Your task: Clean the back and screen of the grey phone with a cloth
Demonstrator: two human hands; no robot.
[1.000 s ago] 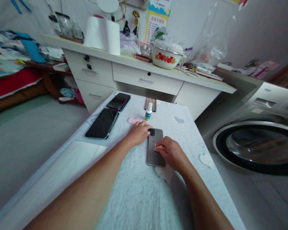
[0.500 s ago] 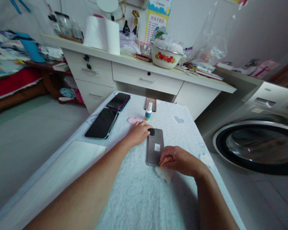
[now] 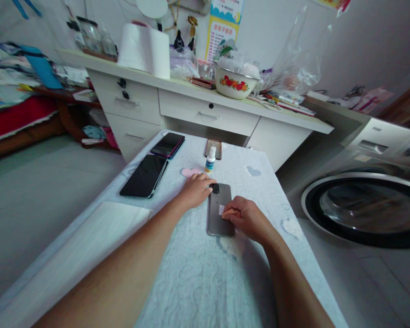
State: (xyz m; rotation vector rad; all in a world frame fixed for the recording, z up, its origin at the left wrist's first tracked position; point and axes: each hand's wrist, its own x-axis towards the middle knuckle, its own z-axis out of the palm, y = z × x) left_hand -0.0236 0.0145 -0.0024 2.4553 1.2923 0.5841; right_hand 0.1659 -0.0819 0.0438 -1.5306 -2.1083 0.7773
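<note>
A grey phone lies back up on the cloth-covered table, with a dark camera block at its top left and a white label at its middle. My left hand holds the phone's upper left edge, thumb and forefinger beside the camera. Pinched in my right hand is a small orange piece, apparently folded cloth; it touches the phone's back by the label and covers part of it. Just beyond my left hand stands a small white spray bottle with a blue and yellow label.
Two dark phones lie at the table's left side. Behind the bottle lies another phone or case. A white sheet-like piece rests along the left edge. A white desk stands beyond, a washing machine to the right.
My right hand has moved up and left with the orange cloth, from the phone's lower right edge to the label. My left hand has stayed on the phone's upper edge.
</note>
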